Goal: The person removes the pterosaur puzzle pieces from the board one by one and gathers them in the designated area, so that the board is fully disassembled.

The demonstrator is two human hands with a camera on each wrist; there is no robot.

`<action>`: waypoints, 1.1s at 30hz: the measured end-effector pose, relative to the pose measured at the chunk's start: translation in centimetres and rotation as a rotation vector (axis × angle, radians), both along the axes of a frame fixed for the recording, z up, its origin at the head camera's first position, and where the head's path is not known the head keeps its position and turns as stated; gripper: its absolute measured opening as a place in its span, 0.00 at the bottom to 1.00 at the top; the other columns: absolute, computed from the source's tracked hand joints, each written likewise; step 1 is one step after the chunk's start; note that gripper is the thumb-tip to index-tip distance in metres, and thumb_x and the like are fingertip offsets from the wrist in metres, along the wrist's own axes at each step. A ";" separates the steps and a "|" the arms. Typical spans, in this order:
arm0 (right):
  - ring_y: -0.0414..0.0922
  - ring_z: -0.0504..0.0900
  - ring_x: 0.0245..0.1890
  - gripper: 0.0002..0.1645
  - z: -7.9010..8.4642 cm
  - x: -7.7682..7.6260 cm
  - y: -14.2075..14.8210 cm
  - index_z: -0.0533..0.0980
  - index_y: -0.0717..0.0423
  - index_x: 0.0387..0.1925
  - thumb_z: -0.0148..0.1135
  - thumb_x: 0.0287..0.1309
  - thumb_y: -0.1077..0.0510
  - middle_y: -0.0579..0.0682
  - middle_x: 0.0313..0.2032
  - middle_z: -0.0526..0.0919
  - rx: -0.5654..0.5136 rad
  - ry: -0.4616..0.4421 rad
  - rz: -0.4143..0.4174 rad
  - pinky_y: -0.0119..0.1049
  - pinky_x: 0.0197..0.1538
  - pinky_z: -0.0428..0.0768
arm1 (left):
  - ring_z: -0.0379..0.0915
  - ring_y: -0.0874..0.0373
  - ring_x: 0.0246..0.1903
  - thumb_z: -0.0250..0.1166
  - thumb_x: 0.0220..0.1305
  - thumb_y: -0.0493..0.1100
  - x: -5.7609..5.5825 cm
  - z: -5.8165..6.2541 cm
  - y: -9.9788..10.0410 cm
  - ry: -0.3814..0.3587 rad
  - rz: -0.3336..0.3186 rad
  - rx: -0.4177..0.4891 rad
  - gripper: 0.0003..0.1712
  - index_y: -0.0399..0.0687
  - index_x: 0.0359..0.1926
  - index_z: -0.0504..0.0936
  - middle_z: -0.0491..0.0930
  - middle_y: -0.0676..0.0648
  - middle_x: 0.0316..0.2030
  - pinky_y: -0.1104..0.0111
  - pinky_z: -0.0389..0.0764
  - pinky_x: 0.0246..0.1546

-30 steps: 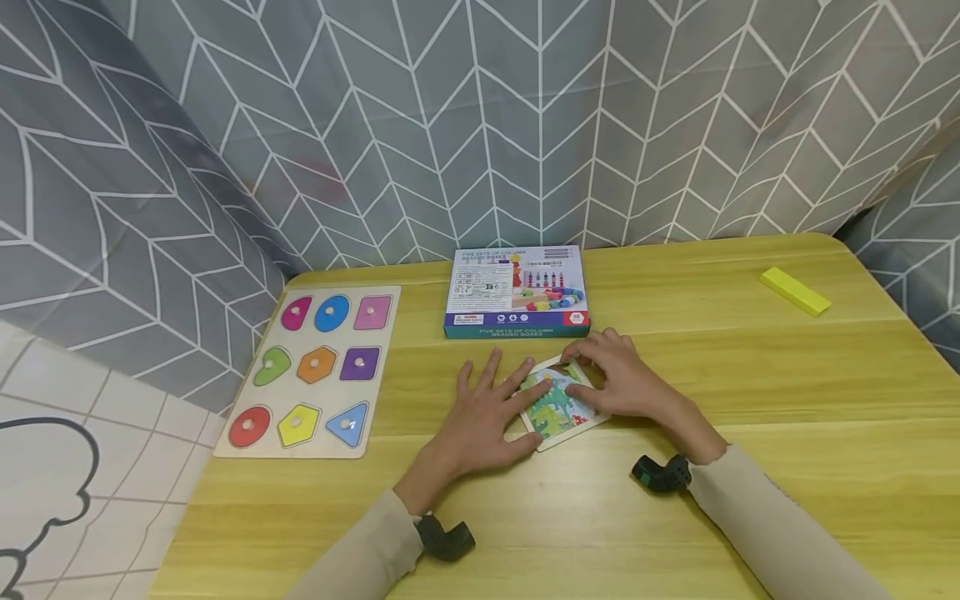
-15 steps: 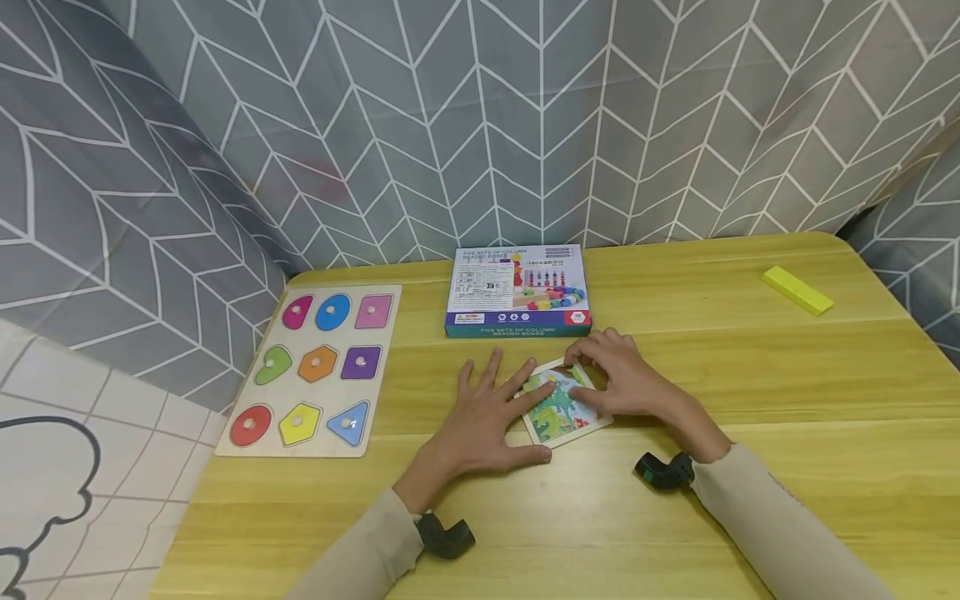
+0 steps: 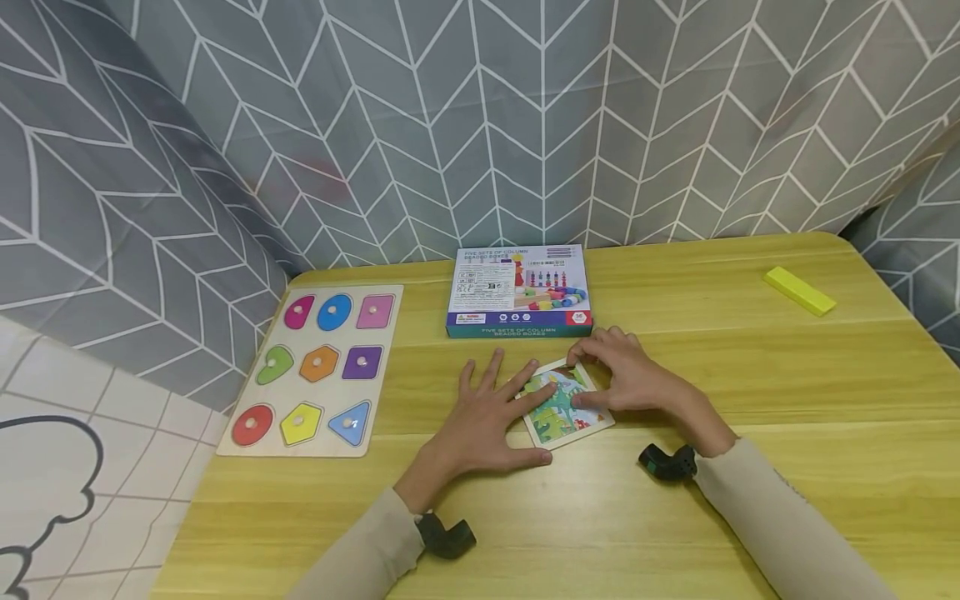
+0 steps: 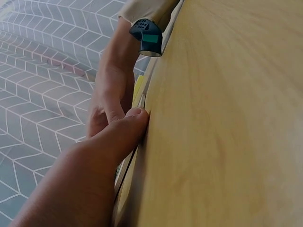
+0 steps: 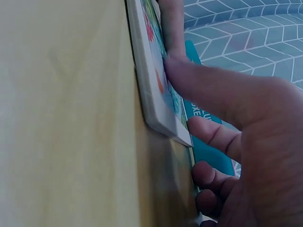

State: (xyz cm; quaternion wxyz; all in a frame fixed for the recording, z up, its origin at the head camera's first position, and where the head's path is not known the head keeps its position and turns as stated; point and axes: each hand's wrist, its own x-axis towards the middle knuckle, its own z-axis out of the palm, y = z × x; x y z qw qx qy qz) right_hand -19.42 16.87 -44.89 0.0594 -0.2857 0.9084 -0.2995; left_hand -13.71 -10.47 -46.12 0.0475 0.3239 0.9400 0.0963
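A small square jigsaw puzzle (image 3: 558, 406) with a dinosaur picture and a pale wooden rim lies flat on the table, turned at a slant. My left hand (image 3: 480, 425) rests at its left side, fingers straight and spread, some fingertips over the picture. The left thumb stretches along the lower left corner. From the right, my right hand (image 3: 626, 375) grips the puzzle, thumb on the picture and index finger bent at the far edge. In the right wrist view the right thumb (image 5: 203, 85) lies on the picture and other fingers curl past the rim's corner. The fingers cover part of the picture.
Behind the puzzle lies a boxed bead set (image 3: 519, 292). A peg board (image 3: 345, 333) with colourful knobbed shapes lies at the left. A yellow bar (image 3: 799, 291) is at the far right of the wooden table (image 3: 750, 392). A grey patterned curtain (image 3: 510, 125) hangs behind.
The left thumb has slid outward from the puzzle's near left corner. The right hand has shifted very slightly right; the puzzle shows hardly any movement.
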 end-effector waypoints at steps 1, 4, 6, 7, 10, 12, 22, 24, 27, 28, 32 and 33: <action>0.46 0.66 0.46 0.30 0.0 0.0 0.0 0.79 0.42 0.48 0.82 0.43 0.44 0.45 0.45 0.79 0.004 -0.003 0.001 0.43 0.47 0.59 | 0.26 0.36 0.81 0.51 0.56 0.84 0.0 0.0 0.0 0.001 0.000 0.002 0.52 0.82 0.79 0.47 0.40 0.59 0.82 0.30 0.36 0.72; 0.46 0.66 0.45 0.32 0.2 -0.1 -0.1 0.78 0.41 0.47 0.84 0.40 0.41 0.45 0.46 0.78 0.012 -0.012 0.005 0.43 0.47 0.59 | 0.26 0.36 0.81 0.51 0.56 0.84 0.1 0.1 0.0 0.000 0.001 0.009 0.52 0.81 0.79 0.48 0.41 0.59 0.82 0.30 0.37 0.72; 0.47 0.66 0.45 0.33 0.3 -0.2 -0.1 0.78 0.40 0.47 0.84 0.39 0.40 0.45 0.46 0.78 0.014 -0.025 0.004 0.43 0.47 0.58 | 0.25 0.36 0.81 0.52 0.56 0.84 0.1 0.1 0.0 -0.004 0.001 0.010 0.52 0.81 0.79 0.48 0.41 0.60 0.82 0.30 0.37 0.72; 0.47 0.66 0.45 0.33 0.3 -0.2 -0.1 0.78 0.40 0.47 0.85 0.39 0.40 0.45 0.46 0.78 0.014 -0.031 0.004 0.43 0.47 0.58 | 0.25 0.36 0.81 0.52 0.57 0.84 0.1 0.2 0.0 -0.004 0.001 0.010 0.52 0.81 0.79 0.48 0.41 0.60 0.82 0.30 0.37 0.72; 0.47 0.66 0.45 0.33 0.3 -0.3 -0.2 0.78 0.41 0.45 0.85 0.37 0.39 0.45 0.44 0.78 0.020 -0.043 0.001 0.43 0.47 0.57 | 0.26 0.36 0.81 0.52 0.57 0.83 0.1 0.2 0.0 -0.003 0.000 0.008 0.52 0.82 0.79 0.48 0.41 0.60 0.82 0.30 0.37 0.72; 0.47 0.66 0.45 0.34 0.3 -0.3 -0.2 0.77 0.41 0.43 0.86 0.36 0.38 0.45 0.44 0.77 0.022 -0.043 0.000 0.43 0.47 0.57 | 0.26 0.36 0.81 0.52 0.57 0.83 0.1 0.2 0.0 -0.001 -0.001 0.011 0.51 0.82 0.79 0.48 0.42 0.61 0.82 0.30 0.37 0.72; 0.48 0.66 0.46 0.37 0.5 -0.3 -0.1 0.78 0.43 0.43 0.86 0.33 0.35 0.45 0.43 0.77 0.021 -0.043 0.005 0.45 0.49 0.59 | 0.26 0.35 0.81 0.52 0.57 0.83 0.1 0.0 0.0 0.006 -0.005 0.017 0.50 0.83 0.79 0.48 0.43 0.61 0.82 0.30 0.38 0.72; 0.47 0.66 0.45 0.37 0.6 -0.2 0.0 0.78 0.43 0.44 0.86 0.32 0.36 0.45 0.43 0.77 0.021 -0.042 0.010 0.45 0.49 0.59 | 0.26 0.36 0.81 0.52 0.57 0.83 0.1 0.0 0.0 0.005 -0.002 0.017 0.51 0.83 0.78 0.48 0.43 0.61 0.82 0.30 0.37 0.72; 0.47 0.65 0.44 0.37 0.7 -0.3 0.0 0.78 0.43 0.44 0.87 0.31 0.37 0.45 0.43 0.77 0.019 -0.047 0.014 0.45 0.49 0.59 | 0.25 0.36 0.81 0.52 0.57 0.83 0.1 0.0 0.0 0.003 -0.001 0.023 0.50 0.83 0.79 0.49 0.43 0.61 0.82 0.30 0.37 0.73; 0.47 0.65 0.44 0.37 0.7 -0.3 0.0 0.78 0.44 0.44 0.87 0.31 0.37 0.46 0.43 0.76 0.019 -0.050 0.014 0.45 0.49 0.59 | 0.25 0.36 0.81 0.52 0.57 0.83 0.1 0.0 0.0 0.003 -0.001 0.024 0.50 0.83 0.79 0.49 0.43 0.61 0.82 0.30 0.37 0.73; 0.48 0.65 0.44 0.36 0.6 -0.3 -0.2 0.78 0.44 0.42 0.87 0.31 0.39 0.46 0.42 0.76 0.015 -0.064 0.014 0.44 0.48 0.57 | 0.26 0.36 0.81 0.52 0.57 0.83 0.1 0.0 0.0 -0.001 -0.002 0.025 0.50 0.83 0.79 0.48 0.44 0.61 0.82 0.30 0.37 0.72; 0.47 0.65 0.44 0.36 0.6 -0.3 -0.2 0.77 0.44 0.42 0.87 0.31 0.39 0.46 0.42 0.76 0.017 -0.064 0.014 0.44 0.48 0.56 | 0.26 0.36 0.81 0.52 0.58 0.82 0.1 0.0 0.0 -0.002 -0.002 0.025 0.50 0.83 0.79 0.48 0.44 0.61 0.82 0.30 0.37 0.72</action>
